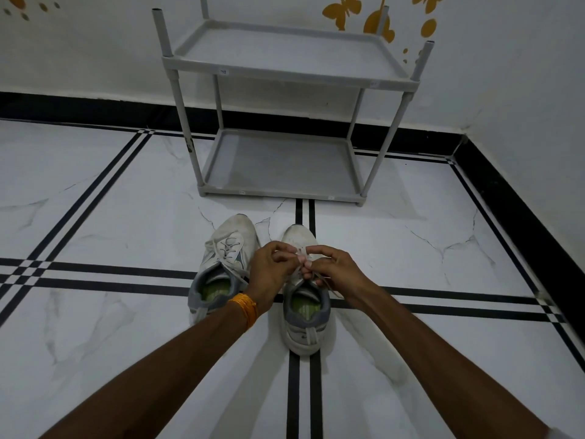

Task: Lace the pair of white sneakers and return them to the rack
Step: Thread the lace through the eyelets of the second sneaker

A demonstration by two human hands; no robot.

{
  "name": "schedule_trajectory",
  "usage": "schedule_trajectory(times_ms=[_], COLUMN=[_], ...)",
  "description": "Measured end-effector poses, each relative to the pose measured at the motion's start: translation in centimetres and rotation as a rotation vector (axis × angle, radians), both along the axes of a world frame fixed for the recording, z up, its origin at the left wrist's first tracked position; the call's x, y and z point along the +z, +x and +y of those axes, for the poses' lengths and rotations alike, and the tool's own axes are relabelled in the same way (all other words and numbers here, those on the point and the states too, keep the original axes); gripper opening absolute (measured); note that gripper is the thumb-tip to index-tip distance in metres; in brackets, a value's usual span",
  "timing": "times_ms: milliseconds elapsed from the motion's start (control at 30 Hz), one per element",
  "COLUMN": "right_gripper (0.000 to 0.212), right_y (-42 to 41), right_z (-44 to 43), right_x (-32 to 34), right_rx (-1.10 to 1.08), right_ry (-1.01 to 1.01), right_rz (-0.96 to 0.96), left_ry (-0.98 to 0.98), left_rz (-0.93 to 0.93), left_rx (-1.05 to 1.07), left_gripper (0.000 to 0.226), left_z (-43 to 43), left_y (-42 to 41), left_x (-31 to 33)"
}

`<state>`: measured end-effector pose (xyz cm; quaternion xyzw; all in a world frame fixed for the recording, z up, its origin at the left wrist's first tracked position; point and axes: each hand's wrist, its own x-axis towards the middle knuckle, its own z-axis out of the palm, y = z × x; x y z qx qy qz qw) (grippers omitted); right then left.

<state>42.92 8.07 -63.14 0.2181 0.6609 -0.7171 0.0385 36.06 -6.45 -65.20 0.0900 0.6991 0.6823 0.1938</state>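
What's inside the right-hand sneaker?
A green insole shows through the right-hand sneaker's grey-lined opening. Both hands, left and right, cover its tongue and toe interior.

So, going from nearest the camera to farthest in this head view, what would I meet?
Orange thread wristband → hands pinching white lace over the right white sneaker → grey two-shelf plastic rack → white wall with yellow butterfly stickers.

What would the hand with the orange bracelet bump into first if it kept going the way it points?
Probably the right hand. The left hand points across the right sneaker, and both hands' fingers already pinch the lace, nearly touching, though depth is hard to judge.
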Motion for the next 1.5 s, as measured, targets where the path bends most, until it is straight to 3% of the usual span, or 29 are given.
schedule_trajectory(times_ms=[233, 300, 400, 500, 600, 667, 900, 1067, 1200, 1300, 1367, 1500], right_gripper=[0.03, 0.032, 0.034, 0.032, 0.031, 0.03, 0.02, 0.015, 0.007, 0.005, 0.006, 0.01], right_y=[-0.1, -0.1, -0.1, -0.1, 0.0, 0.2, 1.1, 1.4, 1.4, 1.2, 1.2, 1.5], right_z=[0.3, 0.4, 0.3, 0.3, 0.4, 0.3, -0.5, -0.9, -1.1, -1.7, -2.1, -2.5], right_x=[0.8, 0.8, 0.6, 0.6, 0.7, 0.6, -0.3, -1.1, -1.4, -1.6, -1.6, -1.5], right_rx=[0.095, 0.118, 0.138, 0.179, 0.207, 0.208, -0.061, -0.182, -0.201, -0.182, -0.166, -0.219], right_ry=[0.004, 0.025, 0.064, 0.126, 0.185, 0.195, 0.117, 0.068, 0.206, 0.457, 0.573, 0.602], right_rz=[-0.028, -0.027, -0.018, 0.009, 0.041, 0.062, 0.084, 0.106, 0.092, 0.133, 0.174, 0.185], left_ry=[-0.02, -0.011, -0.06, -0.129, -0.101, -0.091, -0.201, -0.232, -0.356, -0.544, -0.588, -0.591], left_rz=[0.1, 0.032, -0.171, -0.236, -0.16, -0.072, 0.269, 0.386, 0.518, 0.669, 0.688, 0.644], left_rx=[-0.159, -0.14, -0.055, -0.208, -0.356, -0.325, -0.15, -0.329, -0.393, -0.391, -0.39, -0.361], left_gripper=[0.013, 0.018, 0.046, 0.048, 0.029, 0.019, 0.012, 0.018, 0.018, 0.019, 0.02, 0.017], left_z=[0.3, 0.4, 0.5, 0.6, 0.6, 0.6, 0.4, -0.5, -0.5, 0.1, 0.3, 0.2], left_y=[-0.4, -0.6, -0.7, -1.1, -1.5, -1.3, -0.7, -1.3, -1.5, -1.5, -1.6, -1.9], left_x=[0.3, 0.6, 0.8, 0.9, 0.8, 0.3, -0.8, -0.4, 0.1, 0.5, 0.5, 0.6])
